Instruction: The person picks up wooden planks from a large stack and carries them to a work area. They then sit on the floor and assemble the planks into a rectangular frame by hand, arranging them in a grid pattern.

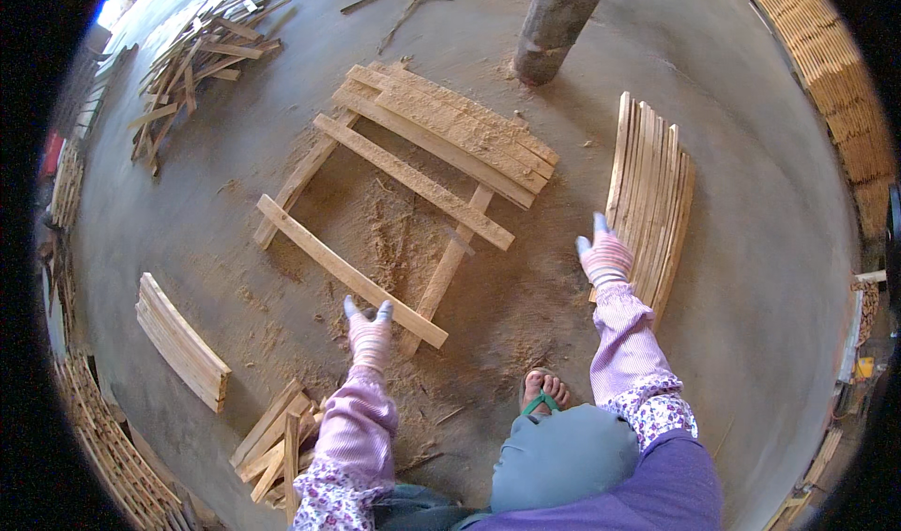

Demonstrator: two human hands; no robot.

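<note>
Striped pink-and-white gloves with greyish fingertips cover both my hands. My left hand (pixel 368 334) is open, thumb and fingers spread, at the near edge of a single wooden board (pixel 352 270); whether it touches the wood I cannot tell. That board lies across two wooden rails (pixel 441 292) on the floor, and a second, sawdust-covered board (pixel 413 182) crosses them farther back. Beyond it, several planks (pixel 460 123) lie side by side under sawdust. My right hand (pixel 605 257), also open and holding nothing, is beside the left edge of a long stack of planks (pixel 652 193).
A round post (pixel 558 24) rises behind the boards. Scrap wood (pixel 202 71) is heaped at the far left. Closer in lie a short plank stack (pixel 178 343) and offcuts (pixel 277 437) near my left forearm. Stacked timber (pixel 835 71) lines the right side. My sandalled foot (pixel 544 390) shows below.
</note>
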